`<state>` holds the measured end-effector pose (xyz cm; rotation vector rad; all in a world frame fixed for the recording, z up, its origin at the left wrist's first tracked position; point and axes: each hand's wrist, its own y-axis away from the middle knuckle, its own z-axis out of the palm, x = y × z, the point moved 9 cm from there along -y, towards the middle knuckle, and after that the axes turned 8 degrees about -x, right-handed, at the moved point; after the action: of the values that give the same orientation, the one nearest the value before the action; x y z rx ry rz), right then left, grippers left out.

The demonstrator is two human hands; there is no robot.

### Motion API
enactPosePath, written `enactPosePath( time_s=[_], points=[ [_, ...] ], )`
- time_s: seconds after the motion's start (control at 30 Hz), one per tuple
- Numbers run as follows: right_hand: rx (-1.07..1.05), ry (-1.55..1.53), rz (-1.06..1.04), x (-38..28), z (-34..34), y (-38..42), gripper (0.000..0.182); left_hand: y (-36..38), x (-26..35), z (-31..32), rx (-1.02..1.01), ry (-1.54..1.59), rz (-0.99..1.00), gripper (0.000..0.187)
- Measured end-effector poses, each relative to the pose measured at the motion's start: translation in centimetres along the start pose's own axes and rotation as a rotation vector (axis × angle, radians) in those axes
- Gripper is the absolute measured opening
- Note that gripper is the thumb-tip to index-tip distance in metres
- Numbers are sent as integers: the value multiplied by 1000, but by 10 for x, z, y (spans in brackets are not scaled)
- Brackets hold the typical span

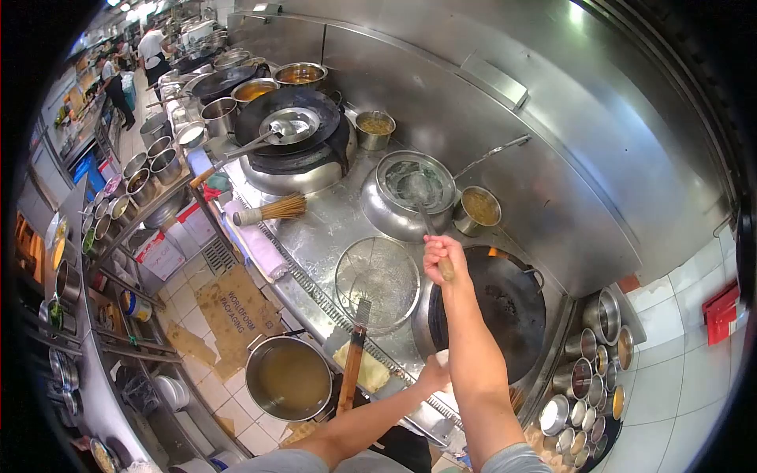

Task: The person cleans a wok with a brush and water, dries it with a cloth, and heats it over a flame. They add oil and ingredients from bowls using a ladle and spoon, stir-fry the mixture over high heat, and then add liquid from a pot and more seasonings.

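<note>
Fingers (pixel 432 251) of the right hand (pixel 444 258) wrap closely round a wooden-handled ladle (pixel 426 222).

A steel wall (pixel 441 102) backs the shiny worktop (pixel 315 227), whose right end holds a dark wok (pixel 509 315), partly under the right forearm (pixel 482 366). Toward the back edge stands a round steel pot (pixel 385 211), ahead and slightly left of the right hand, the nearer one; the ladle's long axis runs that way from the fingers, its bowl within the pot's rim. Left of the wok, near the front edge, lies a mesh strainer (pixel 378 284). By that edge the left hand (pixel 431 375) meets something white (pixel 444 359), perhaps a cloth; the forearm hides too much to tell its grip.
</note>
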<state>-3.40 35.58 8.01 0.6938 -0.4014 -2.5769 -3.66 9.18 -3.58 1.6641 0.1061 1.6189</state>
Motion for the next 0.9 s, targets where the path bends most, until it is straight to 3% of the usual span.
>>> enactPosePath(
  time_s=[0.1, 0.17, 0.23, 0.3, 0.37, 0.47, 0.57, 0.63, 0.73, 0.9],
  points=[
    [-154, -211, 6, 5, 25, 31, 17, 49, -13, -43, 6, 22, 70, 77],
    [-225, -280, 8, 5, 38, 64, 19, 103, -14, -96, 54, 121, 336, 67],
    [-245, -334, 1, 8, 41, 102, 25, 155, -20, -159, 254, 73, 300, 42],
    [-275, -354, -11, 13, 41, 142, 28, 180, -36, -199, 293, -42, 351, 37],
    [-277, -374, -29, 23, 31, 181, 39, 177, -74, -202, 152, 278, 199, 36],
    [-252, -410, -73, 45, 28, 255, 46, 156, -100, -174, -113, 609, 121, 36],
    [-178, -384, -139, 68, 13, 323, 49, 144, -103, -149, -226, 725, 83, 37],
    [-146, -303, -189, 81, 2, 364, 49, 137, -100, -148, -185, 649, 161, 38],
    [64, -302, -223, 103, -38, 415, 48, 132, -98, -149, -181, 541, 232, 38],
    [465, -32, -244, 129, -91, 473, 45, 135, -96, -153, -108, 410, 214, 37]
  ],
)
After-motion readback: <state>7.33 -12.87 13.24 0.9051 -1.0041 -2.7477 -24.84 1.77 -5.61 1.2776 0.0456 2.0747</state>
